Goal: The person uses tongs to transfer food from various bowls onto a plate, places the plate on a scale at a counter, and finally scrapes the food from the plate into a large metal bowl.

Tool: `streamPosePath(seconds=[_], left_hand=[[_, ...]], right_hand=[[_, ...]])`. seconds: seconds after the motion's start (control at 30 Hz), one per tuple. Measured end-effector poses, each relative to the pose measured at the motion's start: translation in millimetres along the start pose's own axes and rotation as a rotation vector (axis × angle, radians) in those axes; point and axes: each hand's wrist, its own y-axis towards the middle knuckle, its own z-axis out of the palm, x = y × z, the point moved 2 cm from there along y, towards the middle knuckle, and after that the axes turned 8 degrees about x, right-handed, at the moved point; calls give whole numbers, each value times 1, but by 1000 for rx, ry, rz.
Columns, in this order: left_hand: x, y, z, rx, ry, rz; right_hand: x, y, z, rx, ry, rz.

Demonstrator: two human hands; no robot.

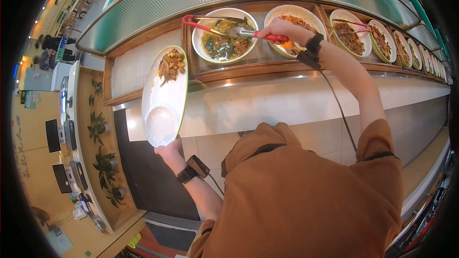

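Note:
My left hand point(170, 150) grips the lower end of a white oval plate point(161, 86) with a green rim. Some brown and yellow cooked food point(171, 66) lies at its far end, and a round hollow is at the near end. My right hand point(286, 29) is closed around the red handle of metal tongs point(246, 33), whose tips are over a white bowl point(196, 43) of leafy greens in broth point(227, 48). A second pair of red-handled tongs point(189, 21) rests across that bowl. Beneath my right hand is a bowl of reddish food point(299, 19).
Several more food bowls point(351, 38) run to the right along the wooden-framed counter point(224, 74). A ribbed glass guard point(201, 2) stands behind them. A pale ledge point(248, 100) is in front. Monitors point(53, 136) and plants point(105, 165) are at the left.

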Motion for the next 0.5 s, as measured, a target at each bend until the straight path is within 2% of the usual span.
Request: streamPosePath(seconds=[0.2,0.3,0.5], left_hand=[[0,-1,1,-12,93,30],[1,2,0,5,-54,-23],[-2,12,-6,54,52,3]], right_hand=[[-2,2,3,67,148,9],[10,-20,1,95,241,-14],[18,-39,-7,99,307,-65]])
